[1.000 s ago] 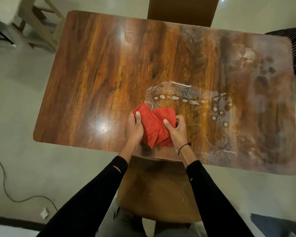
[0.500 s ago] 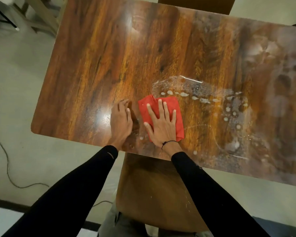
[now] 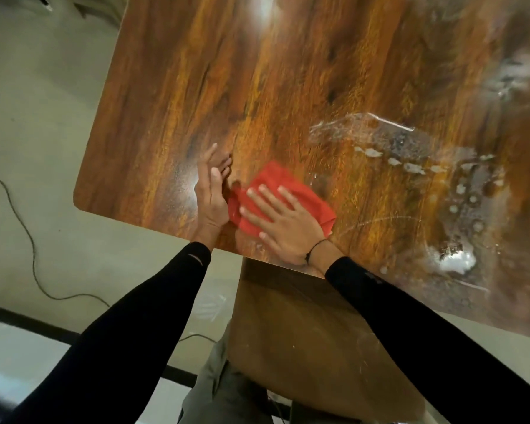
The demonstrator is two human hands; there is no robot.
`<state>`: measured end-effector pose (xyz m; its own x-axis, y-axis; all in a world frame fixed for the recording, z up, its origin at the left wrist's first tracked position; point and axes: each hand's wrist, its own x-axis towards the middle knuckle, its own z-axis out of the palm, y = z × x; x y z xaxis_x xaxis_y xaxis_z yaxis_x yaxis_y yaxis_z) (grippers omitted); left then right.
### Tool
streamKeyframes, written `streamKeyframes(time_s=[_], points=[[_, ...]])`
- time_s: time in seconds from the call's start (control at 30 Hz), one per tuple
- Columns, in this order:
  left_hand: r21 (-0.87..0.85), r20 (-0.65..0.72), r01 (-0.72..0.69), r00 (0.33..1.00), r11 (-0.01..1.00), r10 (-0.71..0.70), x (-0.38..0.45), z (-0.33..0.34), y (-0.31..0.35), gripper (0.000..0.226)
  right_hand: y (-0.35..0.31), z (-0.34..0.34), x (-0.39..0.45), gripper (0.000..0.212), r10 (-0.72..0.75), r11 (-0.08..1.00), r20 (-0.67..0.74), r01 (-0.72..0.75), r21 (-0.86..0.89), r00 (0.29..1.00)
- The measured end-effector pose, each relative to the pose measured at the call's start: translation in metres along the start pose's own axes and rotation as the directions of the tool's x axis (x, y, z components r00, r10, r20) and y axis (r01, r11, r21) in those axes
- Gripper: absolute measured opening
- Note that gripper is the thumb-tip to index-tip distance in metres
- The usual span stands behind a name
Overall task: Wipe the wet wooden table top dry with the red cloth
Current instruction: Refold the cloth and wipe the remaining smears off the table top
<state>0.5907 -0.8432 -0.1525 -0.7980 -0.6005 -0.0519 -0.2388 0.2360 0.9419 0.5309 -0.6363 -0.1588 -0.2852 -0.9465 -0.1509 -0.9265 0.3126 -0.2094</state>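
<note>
A folded red cloth (image 3: 300, 195) lies flat on the glossy wooden table top (image 3: 273, 87), close to the near edge. My right hand (image 3: 283, 223) presses down on it with the palm flat and fingers spread. Just left of the cloth, my left hand (image 3: 210, 194) rests edge-on against the wood with the fingers apart and nothing in it. Water pools, droplets and foamy streaks (image 3: 410, 166) cover the right half of the table; a white puddle (image 3: 456, 261) sits near the front edge on the right.
A brown wooden chair seat (image 3: 303, 328) stands under the near table edge between my arms. A thin cable (image 3: 22, 221) snakes over the pale floor to the left. A dark strip (image 3: 28, 324) crosses the floor at lower left.
Both hands let go of the bunched cloth and laid it flat; the right palm now presses it down while the left hand rests beside it. The view has moved closer and tilted.
</note>
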Motion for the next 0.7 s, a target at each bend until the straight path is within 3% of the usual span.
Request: streamKeyframes(time_s=[0.13, 0.2, 0.3, 0.37, 0.4, 0.5, 0.57, 0.7], points=[[0.316, 0.201, -0.132, 0.977, 0.939, 0.07, -0.004, -0.03, -0.017, 0.049, 0.004, 0.004, -0.03, 0.064, -0.297, 0.955, 0.101, 0.297, 0.023, 0.949], [0.414, 0.28, -0.227, 0.953, 0.881, 0.114, -0.009, -0.036, -0.023, 0.051, 0.028, -0.001, -0.035, 0.063, -0.322, 0.945, 0.112, 0.326, -0.017, 0.94], [0.411, 0.26, -0.247, 0.954, 0.878, 0.147, -0.01, -0.038, -0.023, 0.049, 0.043, -0.009, -0.019, 0.066, -0.03, 0.998, 0.015, 0.031, -0.053, 0.999], [0.365, 0.256, -0.244, 0.954, 0.898, 0.156, -0.011, -0.04, -0.02, 0.049, 0.023, -0.015, 0.003, 0.068, 0.177, 0.983, -0.054, -0.179, -0.034, 0.983], [0.341, 0.258, -0.238, 0.954, 0.909, 0.153, -0.011, -0.041, -0.018, 0.049, 0.007, -0.012, 0.01, 0.069, 0.192, 0.981, -0.064, -0.193, -0.026, 0.979], [0.305, 0.254, -0.229, 0.955, 0.924, 0.153, -0.012, -0.04, -0.014, 0.049, -0.032, 0.007, 0.004, 0.07, -0.075, 0.996, -0.029, 0.074, -0.04, 0.997], [0.306, 0.254, -0.236, 0.954, 0.922, 0.16, -0.011, -0.04, -0.014, 0.048, -0.031, 0.017, -0.019, 0.073, -0.25, 0.967, 0.033, 0.251, -0.047, 0.968], [0.384, 0.267, -0.234, 0.954, 0.893, 0.135, -0.009, -0.041, -0.017, 0.05, 0.011, 0.02, -0.06, 0.071, -0.385, 0.918, 0.101, 0.392, -0.06, 0.917]])
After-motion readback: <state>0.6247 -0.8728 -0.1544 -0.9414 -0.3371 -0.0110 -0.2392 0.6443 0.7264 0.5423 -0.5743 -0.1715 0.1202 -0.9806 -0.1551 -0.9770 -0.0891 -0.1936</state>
